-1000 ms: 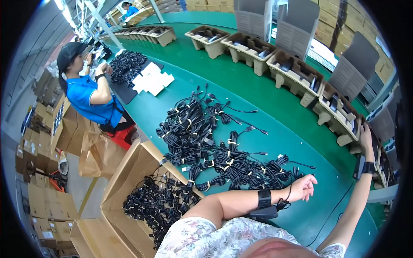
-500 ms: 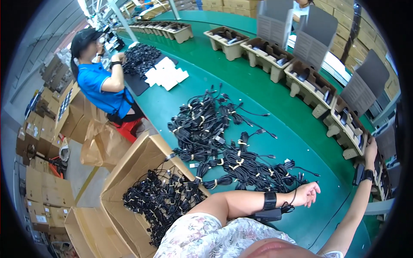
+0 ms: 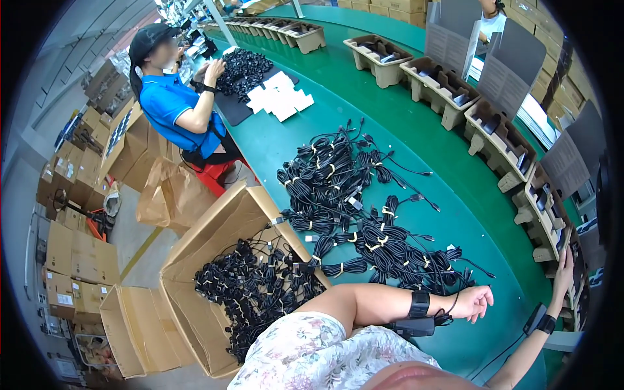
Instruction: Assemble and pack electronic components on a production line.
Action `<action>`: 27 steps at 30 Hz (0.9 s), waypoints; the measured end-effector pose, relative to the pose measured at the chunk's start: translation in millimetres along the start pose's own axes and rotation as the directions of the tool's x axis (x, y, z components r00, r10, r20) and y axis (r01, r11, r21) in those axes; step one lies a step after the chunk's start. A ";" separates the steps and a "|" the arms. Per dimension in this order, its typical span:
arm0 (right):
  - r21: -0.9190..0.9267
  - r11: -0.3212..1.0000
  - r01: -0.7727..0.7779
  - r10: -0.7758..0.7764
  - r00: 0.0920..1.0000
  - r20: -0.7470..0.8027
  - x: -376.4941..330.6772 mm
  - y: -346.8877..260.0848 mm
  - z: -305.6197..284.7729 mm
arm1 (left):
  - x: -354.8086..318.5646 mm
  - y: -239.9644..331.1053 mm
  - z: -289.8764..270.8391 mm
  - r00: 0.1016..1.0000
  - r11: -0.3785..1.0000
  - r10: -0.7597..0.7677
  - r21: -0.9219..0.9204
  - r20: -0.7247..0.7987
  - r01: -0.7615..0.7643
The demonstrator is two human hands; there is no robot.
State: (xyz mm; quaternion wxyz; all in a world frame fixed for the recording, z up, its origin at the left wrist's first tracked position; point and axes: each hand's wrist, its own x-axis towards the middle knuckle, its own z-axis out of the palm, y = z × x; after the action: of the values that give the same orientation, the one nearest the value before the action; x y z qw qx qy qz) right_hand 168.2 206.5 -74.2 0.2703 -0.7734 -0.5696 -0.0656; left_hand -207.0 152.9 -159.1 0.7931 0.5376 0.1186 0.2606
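The left hand [image 3: 473, 303] lay loosely open, holding nothing, at the near edge of the pile of bundled black cables [image 3: 364, 221] on the green table [image 3: 416, 123]. The right hand [image 3: 564, 272] touched a grey pulp tray [image 3: 543, 214] on the far row; its grip could not be told. A brown carton [image 3: 214, 227] of cables stood left, white flat packets [image 3: 279, 99] lay farther up.

Brown cardboard box [image 3: 214, 240] beside table
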 end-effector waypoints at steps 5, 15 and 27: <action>-0.053 0.991 0.119 -0.126 0.979 -0.163 -13.4 9.1 0.7 | 3.7 -2.9 2.6 1.000 1.000 0.001 -0.013 0.007 -0.001; -0.242 0.970 -0.016 0.042 0.994 0.106 14.4 39.9 -0.2 | -2.5 -6.5 4.1 1.000 0.999 0.018 -0.039 0.004 -0.018; -0.667 0.735 0.119 -0.198 0.979 -0.044 -40.5 -34.0 -24.1 | -0.6 -13.4 3.3 0.995 0.998 0.065 -0.013 0.081 -0.064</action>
State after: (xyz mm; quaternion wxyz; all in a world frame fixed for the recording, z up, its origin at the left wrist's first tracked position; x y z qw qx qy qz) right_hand 128.2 167.3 -58.7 0.0041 -0.7626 -0.5571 -0.3289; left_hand -202.1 146.1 -170.1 0.7911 0.5473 0.0676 0.2647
